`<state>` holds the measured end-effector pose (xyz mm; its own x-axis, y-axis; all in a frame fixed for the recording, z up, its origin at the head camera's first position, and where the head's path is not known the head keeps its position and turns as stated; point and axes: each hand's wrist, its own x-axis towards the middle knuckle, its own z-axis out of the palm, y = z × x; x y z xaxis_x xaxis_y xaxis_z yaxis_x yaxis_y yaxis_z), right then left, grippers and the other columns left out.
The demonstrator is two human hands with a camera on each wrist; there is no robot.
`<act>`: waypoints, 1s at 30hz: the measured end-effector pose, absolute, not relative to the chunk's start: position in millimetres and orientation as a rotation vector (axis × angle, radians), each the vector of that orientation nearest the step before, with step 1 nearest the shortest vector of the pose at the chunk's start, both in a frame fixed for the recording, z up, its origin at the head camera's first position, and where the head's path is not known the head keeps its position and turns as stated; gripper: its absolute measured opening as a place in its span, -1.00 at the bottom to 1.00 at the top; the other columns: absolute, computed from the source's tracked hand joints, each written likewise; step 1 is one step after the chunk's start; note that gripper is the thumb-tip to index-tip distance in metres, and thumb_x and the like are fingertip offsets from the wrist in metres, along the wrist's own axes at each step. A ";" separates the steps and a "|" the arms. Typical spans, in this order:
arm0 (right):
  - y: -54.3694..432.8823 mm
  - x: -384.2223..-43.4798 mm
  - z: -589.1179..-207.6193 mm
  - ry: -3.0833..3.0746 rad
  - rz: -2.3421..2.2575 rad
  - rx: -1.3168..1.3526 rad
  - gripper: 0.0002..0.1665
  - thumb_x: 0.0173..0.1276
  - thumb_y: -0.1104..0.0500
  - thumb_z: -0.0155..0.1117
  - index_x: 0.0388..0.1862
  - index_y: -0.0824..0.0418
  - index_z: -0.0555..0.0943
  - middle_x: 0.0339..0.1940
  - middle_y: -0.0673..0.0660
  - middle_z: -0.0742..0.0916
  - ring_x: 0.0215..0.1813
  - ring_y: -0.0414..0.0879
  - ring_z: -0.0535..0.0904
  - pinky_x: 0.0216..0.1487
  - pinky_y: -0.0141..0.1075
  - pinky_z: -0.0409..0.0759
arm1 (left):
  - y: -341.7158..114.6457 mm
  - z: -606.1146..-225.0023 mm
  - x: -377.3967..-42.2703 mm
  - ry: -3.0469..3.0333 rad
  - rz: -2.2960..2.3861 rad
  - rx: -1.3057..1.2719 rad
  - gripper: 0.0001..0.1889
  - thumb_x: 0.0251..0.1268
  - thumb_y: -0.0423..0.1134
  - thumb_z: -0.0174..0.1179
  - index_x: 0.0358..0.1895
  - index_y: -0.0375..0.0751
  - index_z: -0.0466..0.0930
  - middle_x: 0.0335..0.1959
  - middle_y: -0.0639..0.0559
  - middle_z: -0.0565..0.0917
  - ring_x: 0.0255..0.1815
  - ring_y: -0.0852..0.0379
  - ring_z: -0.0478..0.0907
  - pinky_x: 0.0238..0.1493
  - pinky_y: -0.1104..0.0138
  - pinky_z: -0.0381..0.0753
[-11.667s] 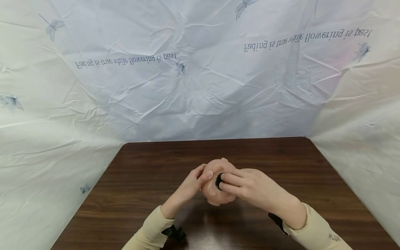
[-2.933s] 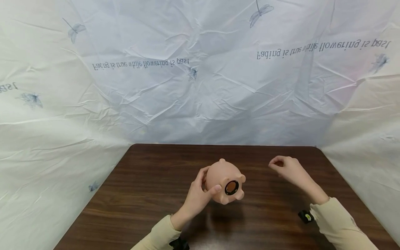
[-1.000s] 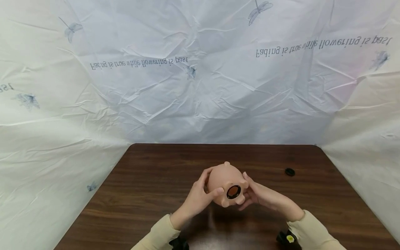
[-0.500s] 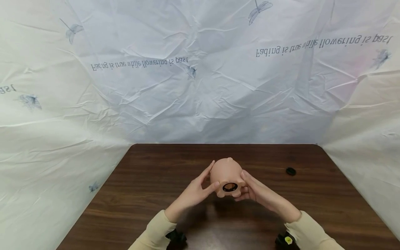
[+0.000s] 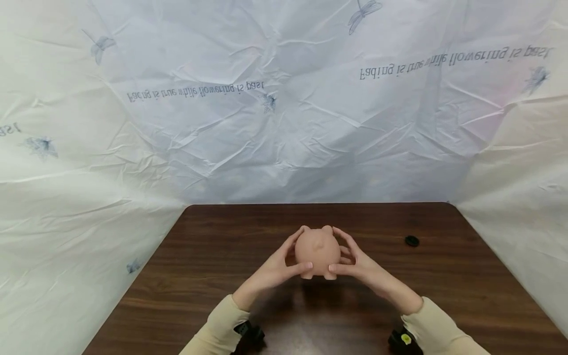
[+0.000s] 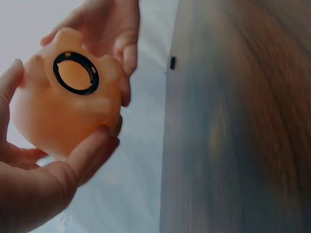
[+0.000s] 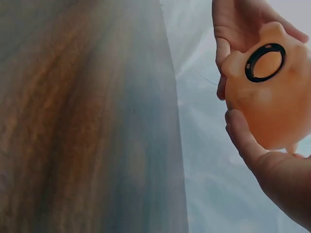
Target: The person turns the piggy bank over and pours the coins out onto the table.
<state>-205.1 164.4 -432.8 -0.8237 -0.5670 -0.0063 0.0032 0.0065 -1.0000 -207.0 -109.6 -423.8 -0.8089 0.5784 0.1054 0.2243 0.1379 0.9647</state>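
Both hands hold a pink piggy bank upright above the table, its ears at the top and its snout toward me in the head view. My left hand grips its left side, thumb low on the front. On the other side, my right hand grips it the same way. From below, both wrist views show the piggy bank's belly between stubby feet, with a round hole ringed in black. A small black round plug lies on the table to the right, apart from both hands.
The dark wooden table has rounded far corners. A wrinkled white printed sheet hangs behind it and along both sides. Dark wrist cameras sit under the sleeves.
The black plug has come off the belly and now lies on the table. My right hand returned to the piggy bank, which has turned from belly toward me to upright, snout facing me.
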 end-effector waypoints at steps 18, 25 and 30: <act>179.3 -191.0 -408.7 2.377 -1.602 -1.079 0.29 0.23 0.13 0.57 0.69 -0.19 -0.12 0.64 0.09 0.13 0.44 -0.25 0.36 0.23 -0.27 0.54 | -95.8 -419.4 -201.3 2.373 1.610 1.237 0.28 0.10 -0.26 0.54 0.65 0.27 -0.33 0.65 0.16 -0.20 0.53 0.09 0.20 0.32 0.14 0.46; 177.6 -192.1 -405.8 2.468 -1.586 -1.349 0.25 0.25 0.28 0.52 0.69 0.11 -0.09 0.67 0.12 0.07 0.52 -0.21 0.26 0.30 -0.32 0.48 | -93.4 -416.1 -202.9 2.511 1.505 1.460 0.27 0.07 -0.32 0.55 0.65 -0.04 -0.32 0.65 0.00 -0.12 0.57 -0.01 0.13 0.38 0.11 0.40; 180.2 -192.7 -411.4 2.492 -1.565 -1.206 0.24 0.27 0.20 0.53 0.70 -0.04 -0.09 0.62 0.15 0.21 0.40 -0.20 0.43 0.23 -0.24 0.55 | -91.4 -419.7 -204.2 2.518 1.498 1.383 0.29 0.07 -0.27 0.55 0.66 0.08 -0.34 0.62 0.02 -0.04 0.55 0.02 0.17 0.38 0.11 0.40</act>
<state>-192.7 180.2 -411.4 -0.7119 -0.5750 0.4032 -0.6130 0.2286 -0.7563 -204.2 -91.4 -419.7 -0.6314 0.6168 0.4700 0.7074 0.2099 0.6749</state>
